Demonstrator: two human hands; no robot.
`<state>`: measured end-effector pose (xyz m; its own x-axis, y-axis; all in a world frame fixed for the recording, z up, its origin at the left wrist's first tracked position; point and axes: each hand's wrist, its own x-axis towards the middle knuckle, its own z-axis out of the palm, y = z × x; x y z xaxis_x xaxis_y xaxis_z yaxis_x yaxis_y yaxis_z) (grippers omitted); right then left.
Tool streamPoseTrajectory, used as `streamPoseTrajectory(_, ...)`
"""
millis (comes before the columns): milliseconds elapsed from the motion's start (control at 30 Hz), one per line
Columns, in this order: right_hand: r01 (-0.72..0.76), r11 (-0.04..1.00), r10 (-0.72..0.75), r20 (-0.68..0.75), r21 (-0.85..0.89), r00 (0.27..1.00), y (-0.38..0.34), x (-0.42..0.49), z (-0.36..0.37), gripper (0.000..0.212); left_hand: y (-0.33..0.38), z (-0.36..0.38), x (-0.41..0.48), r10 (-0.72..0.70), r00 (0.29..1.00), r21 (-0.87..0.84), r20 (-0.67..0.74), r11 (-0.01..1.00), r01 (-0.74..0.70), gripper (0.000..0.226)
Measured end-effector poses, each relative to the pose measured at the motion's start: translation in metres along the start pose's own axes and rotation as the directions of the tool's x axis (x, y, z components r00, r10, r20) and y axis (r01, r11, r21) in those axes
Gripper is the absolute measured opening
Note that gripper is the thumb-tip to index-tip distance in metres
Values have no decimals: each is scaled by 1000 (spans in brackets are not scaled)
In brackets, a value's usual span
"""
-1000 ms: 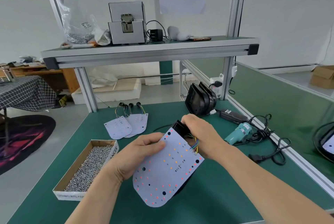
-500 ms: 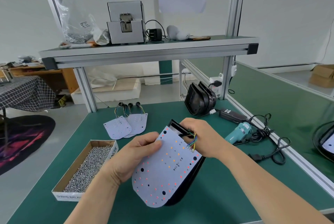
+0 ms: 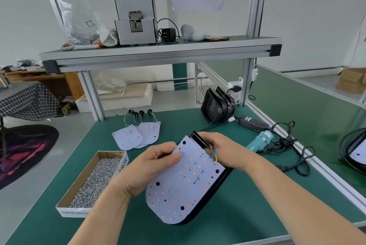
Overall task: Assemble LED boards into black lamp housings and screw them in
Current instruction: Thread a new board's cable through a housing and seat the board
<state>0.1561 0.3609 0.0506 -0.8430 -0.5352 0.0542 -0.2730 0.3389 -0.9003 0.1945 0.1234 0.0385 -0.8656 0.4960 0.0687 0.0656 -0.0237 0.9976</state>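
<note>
A white LED board [image 3: 184,183] dotted with red and orange LEDs lies tilted over a black lamp housing [image 3: 219,181] on the green bench. My left hand [image 3: 146,167] pinches the board's left edge. At the housing's top right, my right hand [image 3: 227,151] grips the housing beside the board's coloured wires [image 3: 213,154]. Most of the housing is hidden under the board. Two or three spare LED boards [image 3: 138,134] with wire tails lie further back. A stack of black housings [image 3: 217,105] stands at the back right.
An open cardboard box of screws [image 3: 95,181] sits at the left. A teal electric screwdriver [image 3: 260,141] with tangled black cables [image 3: 291,151] and a power adapter [image 3: 253,123] lies right. An overhead shelf [image 3: 158,50] carries a screw feeder [image 3: 135,22].
The board has swung down from steeply tilted to nearly flat over the housing, sliding toward me. Both hands kept their hold and shifted slightly with it.
</note>
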Motion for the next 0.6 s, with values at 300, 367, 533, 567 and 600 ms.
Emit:
streamPoseTrajectory(300,-184,974,190,-31,134,981,15,-3,-16,82,-8,-10,-12,-28,986,-339,-163,940,-29,46)
streamPoseTrajectory(367,-212,977,211,-86,-7,974,19,-2,-15,78,-9,-8,-12,-38,982,-310,-186,950,-22,38)
streamPoseTrajectory(533,-112,960,-26,-480,-256,877,17,-5,-6,57,-8,-6,-9,-35,944,-235,-329,971,-46,25)
streamPoseTrajectory(567,19,969,-164,-584,-246,795,11,-10,-3,44,-8,-7,-9,-28,941,-225,-338,973,-51,25)
streamPoseTrajectory(600,145,953,-287,-641,-266,712,3,-14,0,33,-8,-6,-8,-27,940,-214,-339,976,-49,23)
